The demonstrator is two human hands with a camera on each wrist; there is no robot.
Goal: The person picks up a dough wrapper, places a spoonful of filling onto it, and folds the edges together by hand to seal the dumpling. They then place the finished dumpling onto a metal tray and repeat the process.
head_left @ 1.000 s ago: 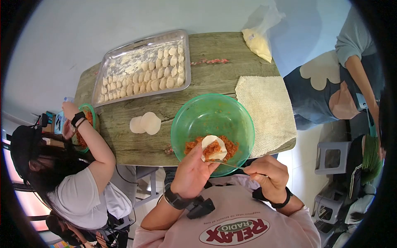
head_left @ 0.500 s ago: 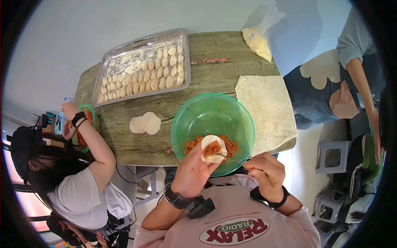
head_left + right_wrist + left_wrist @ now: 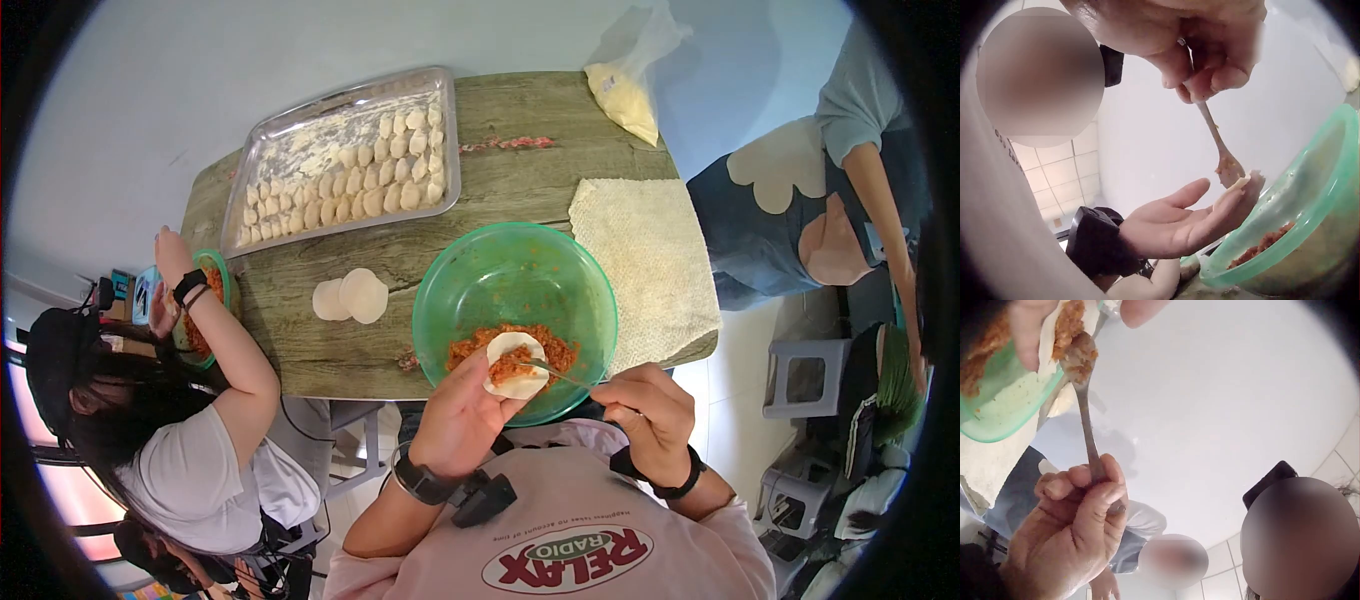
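My left hand (image 3: 458, 420) carries a round dumpling wrapper (image 3: 525, 389) on its extended fingers, over the near rim of a green bowl (image 3: 520, 262). In the right wrist view the thumb stands apart from the wrapper. Reddish minced filling (image 3: 1067, 325) lies on the wrapper. My right hand (image 3: 648, 415) pinches the handle of a metal spoon (image 3: 1088, 428) between thumb and curled fingers. The spoon's bowl, smeared with filling, meets the mound on the wrapper. More filling (image 3: 560, 353) sits at the near side of the green bowl.
A metal tray (image 3: 452, 150) of dumplings stands at the back left. Two loose wrappers (image 3: 364, 296) lie left of the bowl, a cream cloth (image 3: 645, 260) right of it. A bag (image 3: 622, 105) stands behind. One person sits at left by another bowl (image 3: 232, 290); another stands at right.
The spoon has shifted over the filling on the wrapper, from its near edge toward the middle, and my right hand has moved slightly with it. My left hand stays nearly in place.
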